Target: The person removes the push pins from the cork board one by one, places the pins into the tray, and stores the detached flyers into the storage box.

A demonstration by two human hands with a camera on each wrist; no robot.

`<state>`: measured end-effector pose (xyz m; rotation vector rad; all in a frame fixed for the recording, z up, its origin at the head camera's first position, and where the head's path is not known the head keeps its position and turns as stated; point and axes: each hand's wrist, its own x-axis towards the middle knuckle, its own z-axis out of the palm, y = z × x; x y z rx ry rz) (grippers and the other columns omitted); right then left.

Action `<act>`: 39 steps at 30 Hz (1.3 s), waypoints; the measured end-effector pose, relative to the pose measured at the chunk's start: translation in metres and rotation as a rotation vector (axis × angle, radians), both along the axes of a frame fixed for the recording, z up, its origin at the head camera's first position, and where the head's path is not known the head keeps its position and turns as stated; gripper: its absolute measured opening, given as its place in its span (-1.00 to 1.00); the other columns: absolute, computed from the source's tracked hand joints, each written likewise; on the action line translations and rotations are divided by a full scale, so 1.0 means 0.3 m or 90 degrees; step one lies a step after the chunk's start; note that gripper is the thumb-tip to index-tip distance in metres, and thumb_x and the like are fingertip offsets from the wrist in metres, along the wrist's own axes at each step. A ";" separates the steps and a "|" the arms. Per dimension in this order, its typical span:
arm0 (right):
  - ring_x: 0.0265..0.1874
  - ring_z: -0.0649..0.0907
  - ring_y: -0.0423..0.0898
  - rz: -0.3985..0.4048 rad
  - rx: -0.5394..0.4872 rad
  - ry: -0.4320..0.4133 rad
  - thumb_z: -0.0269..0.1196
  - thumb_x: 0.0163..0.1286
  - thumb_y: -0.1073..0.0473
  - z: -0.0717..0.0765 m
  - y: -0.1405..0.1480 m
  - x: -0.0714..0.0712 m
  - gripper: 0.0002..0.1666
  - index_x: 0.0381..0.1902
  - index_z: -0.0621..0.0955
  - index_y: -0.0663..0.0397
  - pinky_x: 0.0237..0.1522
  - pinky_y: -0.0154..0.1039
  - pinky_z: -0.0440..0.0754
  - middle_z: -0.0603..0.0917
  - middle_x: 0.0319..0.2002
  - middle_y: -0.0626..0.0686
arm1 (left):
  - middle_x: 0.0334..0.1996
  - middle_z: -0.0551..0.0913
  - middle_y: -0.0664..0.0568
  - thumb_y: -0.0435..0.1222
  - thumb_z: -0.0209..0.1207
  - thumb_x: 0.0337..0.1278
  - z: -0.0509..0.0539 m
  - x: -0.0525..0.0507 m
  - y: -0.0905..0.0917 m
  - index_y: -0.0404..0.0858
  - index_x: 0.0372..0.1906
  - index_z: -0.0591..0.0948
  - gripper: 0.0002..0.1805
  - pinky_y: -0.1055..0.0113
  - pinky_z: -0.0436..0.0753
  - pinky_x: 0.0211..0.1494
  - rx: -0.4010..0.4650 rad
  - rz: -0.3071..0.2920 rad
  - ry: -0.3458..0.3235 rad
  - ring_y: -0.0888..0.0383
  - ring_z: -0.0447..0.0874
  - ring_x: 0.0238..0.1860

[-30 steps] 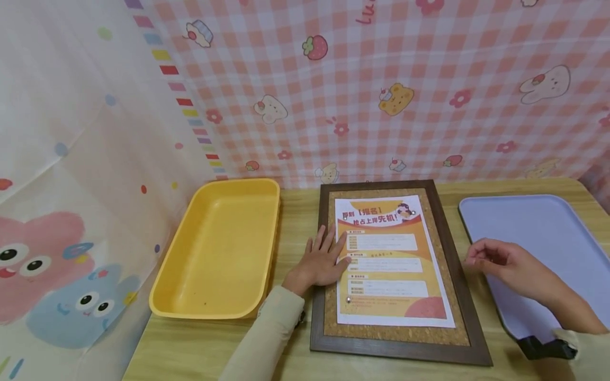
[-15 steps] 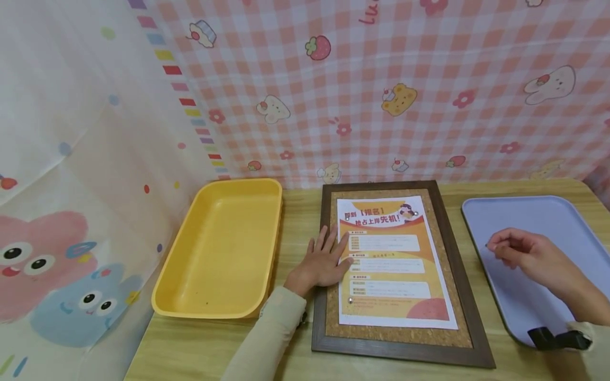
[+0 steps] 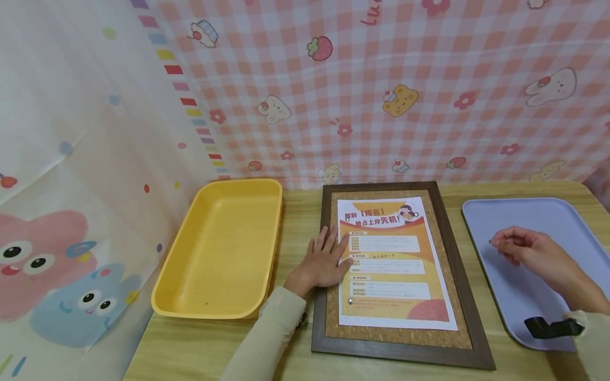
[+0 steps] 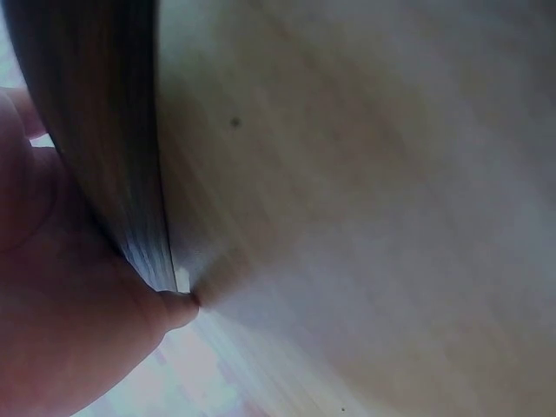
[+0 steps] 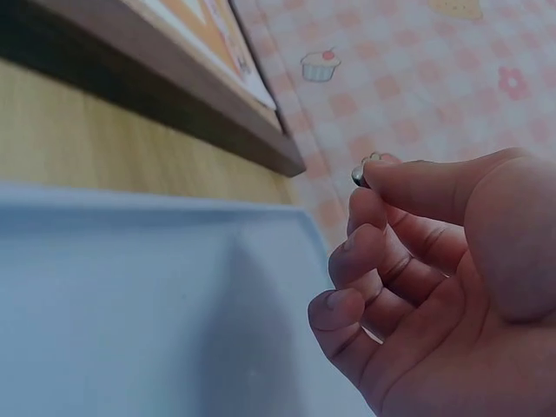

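The pinched piece (image 5: pixel 358 176), seemingly metal, is mostly hidden.

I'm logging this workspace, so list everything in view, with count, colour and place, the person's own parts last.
Table: one, wood-coloured, under everything
Yellow tray: one, yellow, table's left
Cork board: one, tan with dark brown frame, middle
Poster: one, orange, red and white, on the board
Pins: three visible, silvery, poster's top corners and lower left
Blue tray: one, pale blue, table's right
Small shiny item: one, dark silvery, pinched in the right hand
Checked cloth: one, pink-white, behind
Cartoon cloth: one, mostly white, left
Sleeves: two, beige, forearms
Left hand: one, on frame and poster
Right hand: one, over blue tray
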<state>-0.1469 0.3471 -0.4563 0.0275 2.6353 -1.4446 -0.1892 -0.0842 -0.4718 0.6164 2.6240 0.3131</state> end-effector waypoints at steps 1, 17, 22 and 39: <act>-0.53 0.48 -0.16 -0.002 0.001 -0.004 0.09 0.56 0.12 -0.005 0.003 -0.001 -0.70 -0.12 0.54 0.31 -0.52 -0.22 0.43 0.53 -0.49 -0.13 | 0.59 -0.50 0.07 0.16 -0.39 0.54 0.000 0.000 0.000 0.09 0.60 -0.29 -0.28 -0.09 -0.31 0.57 0.000 -0.001 0.000 0.03 -0.66 0.56; -0.53 0.42 -0.22 -0.008 0.037 -0.096 0.03 0.58 0.04 -0.043 0.025 -0.026 -0.61 -0.06 0.55 0.31 -0.48 -0.25 0.40 0.44 -0.51 -0.20 | 0.59 -0.49 0.06 0.16 -0.39 0.54 0.003 0.003 0.004 0.09 0.61 -0.28 -0.28 -0.09 -0.31 0.57 0.000 0.004 0.001 0.03 -0.65 0.56; -0.42 0.45 -0.35 -0.001 0.073 -0.071 0.03 0.57 0.06 -0.062 0.031 -0.033 -0.61 -0.06 0.56 0.34 -0.40 -0.35 0.44 0.56 -0.39 -0.19 | 0.58 -0.51 0.09 0.16 -0.40 0.53 -0.001 -0.001 0.005 0.11 0.60 -0.30 -0.29 -0.08 -0.33 0.57 -0.001 0.007 -0.002 0.06 -0.67 0.56; -0.46 0.44 -0.36 -0.018 0.125 -0.023 0.02 0.53 0.19 -0.078 0.008 -0.022 -0.69 -0.12 0.57 0.38 -0.45 -0.36 0.39 0.61 -0.42 -0.15 | 0.59 -0.49 0.06 0.15 -0.39 0.54 0.005 0.003 0.004 0.07 0.61 -0.27 -0.28 -0.11 -0.31 0.57 0.003 0.002 0.000 0.03 -0.65 0.56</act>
